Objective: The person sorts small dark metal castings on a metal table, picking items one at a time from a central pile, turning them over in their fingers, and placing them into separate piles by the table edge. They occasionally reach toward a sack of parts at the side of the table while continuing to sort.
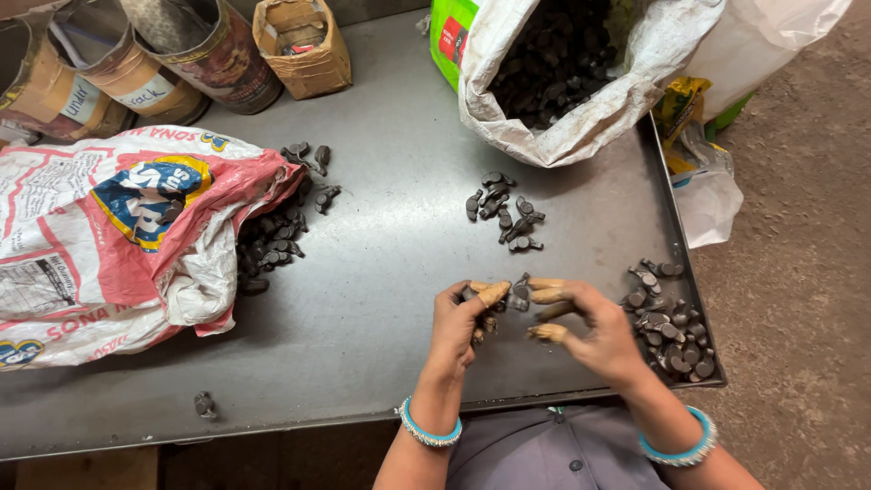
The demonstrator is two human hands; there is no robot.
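Scene: A seated person sorts small dark metal parts on a grey steel bench (381, 272), seen from above.
Left hand: The left hand (458, 322) is curled at the near middle of the bench, its grip closed around several small dark parts (481, 325), thumb pressed over the top.
Right hand: The right hand (590, 331) sits just beside the left, fingers (549, 295) spread and pale with dust; its grip pinches one small dark part (519, 292) between thumb and forefinger tips.
Wrists: A turquoise bangle (428, 428) circles each wrist.
Sorted heap: A pile of like parts (670, 322) lies at the bench's right edge, near the right hand.
Loose cluster: A smaller scatter of parts (504, 213) lies farther up the bench, between the hands and a white sack (590, 109) full of the same dark pieces.
Left side: A printed pink-and-white sack (109, 236) lies on its side, spilling parts (277, 236) from its mouth onto the bench.
Stray: One single part (205, 405) rests alone near the bench's near edge, well apart from the rest.
Back row: Worn cylindrical tins (136, 63) and a small cardboard box (304, 45) stand along the far edge.
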